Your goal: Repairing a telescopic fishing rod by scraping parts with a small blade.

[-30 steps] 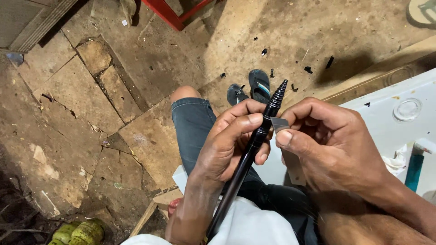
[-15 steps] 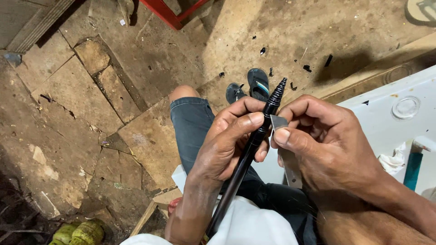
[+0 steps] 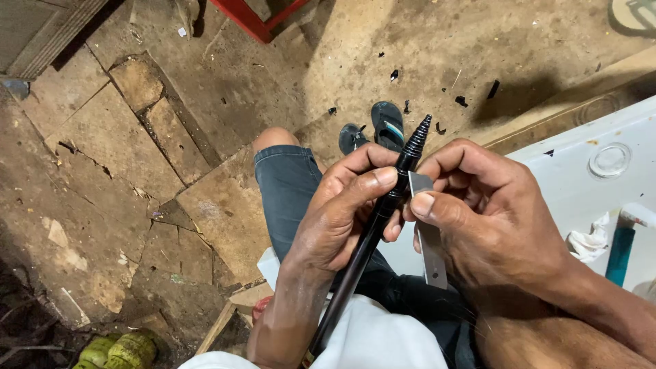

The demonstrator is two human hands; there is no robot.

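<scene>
Clearly both hands are busy with one thing: a long black rod [image 3: 372,236] with a ribbed, tapering tip pointing to the far right. The left hand [image 3: 335,219] has its grip clamped round the rod's upper part, fingers wrapped over it and the thumb lying along it just below the ribbed section. The right hand [image 3: 488,219] has its grip closed on a flat grey metal blade [image 3: 429,239], thumb pressing the blade's far end against the rod right beside the left thumb; the rest of the blade hangs toward the near side, under the palm. The rod runs down to the near left, across the lap, past the denim shorts [image 3: 290,191] and the white shirt [image 3: 383,342].

To the right, close by the right wrist, is a white counter [image 3: 581,184] with a crumpled white rag [image 3: 588,242] and a teal handle [image 3: 620,253] on it. Far of the hands, a pair of dark sandals [image 3: 376,130] rests on the cracked stone floor [image 3: 137,171], which lies open to the left. Yellow-green lumps [image 3: 116,350] sit at the near left edge.
</scene>
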